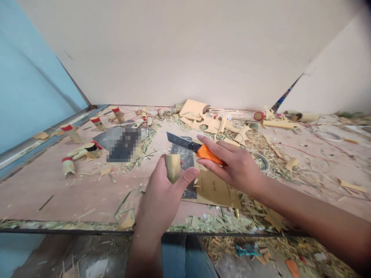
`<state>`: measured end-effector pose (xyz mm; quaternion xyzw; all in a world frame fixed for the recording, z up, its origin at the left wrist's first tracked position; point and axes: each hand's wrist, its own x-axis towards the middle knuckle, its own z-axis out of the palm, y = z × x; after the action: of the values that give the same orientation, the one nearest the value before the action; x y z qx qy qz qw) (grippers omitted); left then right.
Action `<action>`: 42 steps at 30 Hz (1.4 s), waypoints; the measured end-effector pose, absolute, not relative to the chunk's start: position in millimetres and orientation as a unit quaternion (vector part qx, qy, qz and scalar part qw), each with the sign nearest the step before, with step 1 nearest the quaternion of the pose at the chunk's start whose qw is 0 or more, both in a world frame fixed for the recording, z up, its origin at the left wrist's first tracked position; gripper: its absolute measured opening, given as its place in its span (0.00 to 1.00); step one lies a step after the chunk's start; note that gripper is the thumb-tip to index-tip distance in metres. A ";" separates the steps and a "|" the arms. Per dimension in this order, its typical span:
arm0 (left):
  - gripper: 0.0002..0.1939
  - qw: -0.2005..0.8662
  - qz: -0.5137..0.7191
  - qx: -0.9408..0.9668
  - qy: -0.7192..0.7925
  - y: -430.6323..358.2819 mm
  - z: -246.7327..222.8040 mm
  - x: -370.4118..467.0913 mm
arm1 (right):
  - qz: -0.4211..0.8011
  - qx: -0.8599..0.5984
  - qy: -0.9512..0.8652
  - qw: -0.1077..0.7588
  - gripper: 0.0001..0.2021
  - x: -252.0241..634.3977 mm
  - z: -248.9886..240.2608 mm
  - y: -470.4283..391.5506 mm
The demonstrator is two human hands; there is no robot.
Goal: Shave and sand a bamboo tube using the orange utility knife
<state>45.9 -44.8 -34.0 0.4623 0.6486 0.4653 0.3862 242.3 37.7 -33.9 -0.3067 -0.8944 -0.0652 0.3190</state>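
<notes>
My left hand (165, 193) is wrapped round a short piece of bamboo (173, 166), held upright with its pale cut end at the top. In my right hand (232, 160) is a utility knife (209, 153) with an orange handle. Its blade points left and sits just above the bamboo's top, apart from it. Beneath both hands lie a dark grey sheet (189, 189) and a piece of brown cardboard (222, 189) on the tabletop.
Several bamboo pieces with red ends, such as one bamboo figure (69, 166), stand or lie at the left. Torn paper scraps (211, 125) and shavings cover the back and right. A roll of tape (263, 160) lies beside my right forearm. Shavings line the front edge.
</notes>
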 end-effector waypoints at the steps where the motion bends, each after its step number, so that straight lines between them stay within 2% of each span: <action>1: 0.23 0.394 0.464 0.462 0.645 -44.7 -33.7 45.4 | -0.055 -0.294 -0.900 0.316 0.27 244.0 -33.1 40.7; 6: 0.23 0.451 0.495 0.461 0.583 -45.5 -31.9 43.0 | 0.027 -0.182 -0.949 0.257 0.27 246.3 -32.7 44.7; 9: 0.21 0.482 0.511 0.471 0.533 -46.7 -30.6 41.7 | 0.047 -0.161 -0.954 0.250 0.26 244.1 -32.8 38.7; 13: 0.18 0.427 0.483 0.488 0.589 -46.3 -31.4 41.0 | -0.028 -0.197 -0.948 0.249 0.27 240.5 -37.3 30.7; 17: 0.21 0.376 0.472 0.451 0.658 -45.2 -34.2 43.1 | -0.048 -0.247 -0.924 0.287 0.29 233.4 -45.0 26.9; 25: 0.21 0.377 0.488 0.463 0.636 -43.3 -37.0 43.7 | -0.034 -0.318 -0.885 0.339 0.29 240.6 -40.2 40.6; 30: 0.23 0.409 0.485 0.475 0.609 -41.3 -39.9 39.0 | 0.005 -0.217 -0.935 0.279 0.29 246.6 -36.0 44.8; 37: 0.21 0.451 0.490 0.485 0.566 -46.6 -28.8 44.4 | 0.078 -0.169 -0.954 0.235 0.27 246.8 -32.9 42.7; 42: 0.19 0.409 0.467 0.481 0.619 -46.1 -26.4 45.8 | -0.017 -0.183 -0.955 0.235 0.28 246.4 -36.1 36.7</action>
<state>45.8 -46.1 -26.4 0.4811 0.6185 0.4675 0.4092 246.4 36.7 -36.1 -0.1827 -0.9546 -0.0171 0.2348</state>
